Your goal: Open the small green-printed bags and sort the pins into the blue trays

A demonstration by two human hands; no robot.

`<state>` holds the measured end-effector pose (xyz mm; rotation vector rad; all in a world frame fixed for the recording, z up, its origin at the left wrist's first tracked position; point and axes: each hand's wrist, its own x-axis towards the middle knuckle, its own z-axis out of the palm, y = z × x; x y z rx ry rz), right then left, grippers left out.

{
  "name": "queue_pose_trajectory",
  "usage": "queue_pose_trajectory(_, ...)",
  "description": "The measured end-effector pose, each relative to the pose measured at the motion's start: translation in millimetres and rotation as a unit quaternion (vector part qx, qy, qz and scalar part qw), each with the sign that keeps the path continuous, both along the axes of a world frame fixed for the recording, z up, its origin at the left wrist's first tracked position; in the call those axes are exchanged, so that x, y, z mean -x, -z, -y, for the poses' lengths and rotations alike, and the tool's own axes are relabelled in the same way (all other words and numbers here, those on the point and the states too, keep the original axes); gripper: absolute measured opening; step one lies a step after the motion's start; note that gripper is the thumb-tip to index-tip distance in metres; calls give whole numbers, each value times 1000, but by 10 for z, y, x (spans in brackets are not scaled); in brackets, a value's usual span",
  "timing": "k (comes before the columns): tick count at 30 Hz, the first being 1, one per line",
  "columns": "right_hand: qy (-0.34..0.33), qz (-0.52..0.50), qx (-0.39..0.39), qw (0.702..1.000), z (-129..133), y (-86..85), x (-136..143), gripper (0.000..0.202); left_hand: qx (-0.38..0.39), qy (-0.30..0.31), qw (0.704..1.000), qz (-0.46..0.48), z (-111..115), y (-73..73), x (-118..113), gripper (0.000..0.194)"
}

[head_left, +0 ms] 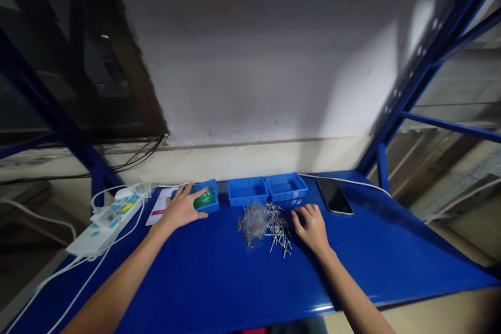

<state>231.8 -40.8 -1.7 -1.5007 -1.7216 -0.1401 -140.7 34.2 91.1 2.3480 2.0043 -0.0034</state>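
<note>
Handling the left blue tray (213,207) seems to be the step in hand: the left hand (183,209) spreads wide across it, thumb at the near side, though I cannot tell whether it grips. A green item (205,198) lies inside. Shifting that tray would call for a firm hold on its sides, without spilling the contents. The right hand (312,225) rests loosely curled on the surface (219,276), just beside loose metal pins (278,227); whether its fingers hide anything, I cannot tell.

Next to the pins is a clear plastic bag (255,223) with brownish pieces in or around it. Behind these, 2 more blue trays, the middle tray (246,200) and the right tray (289,197), stand side by side. A dark phone (335,196) lies at the right, a white power strip (97,235) at the left. Blue metal framing (413,91) flanks a pale wall (254,62).
</note>
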Motion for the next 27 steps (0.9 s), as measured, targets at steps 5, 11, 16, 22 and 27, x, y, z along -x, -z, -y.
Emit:
queue_pose_trajectory(5, -137, -195, 92, 967, 622, -84, 683, 69, -67, 58, 987, 131, 681, -368, -278, 83)
queue_pose_trajectory(11, -217, -287, 114, 926, 850, -163, 975, 108, 75, 277, 903, 319, 1020, -103, -1142, 82)
queue_pose_trajectory(16, -155, -285, 114, 939, 733, -269, 636, 106, 129, 335, 808, 467, 825, 271, -1425, 99)
queue_pose_trajectory(22, -127, -51, 130, 982, 413, -454, 484, 101, 246, 247, 639, 686, 608, 583, -1395, 108)
queue_pose_trajectory(27, -134, 114, 153, 972, 204, -632, 443, 101, 162, 167, 643, 730, 504, 722, -1320, 93)
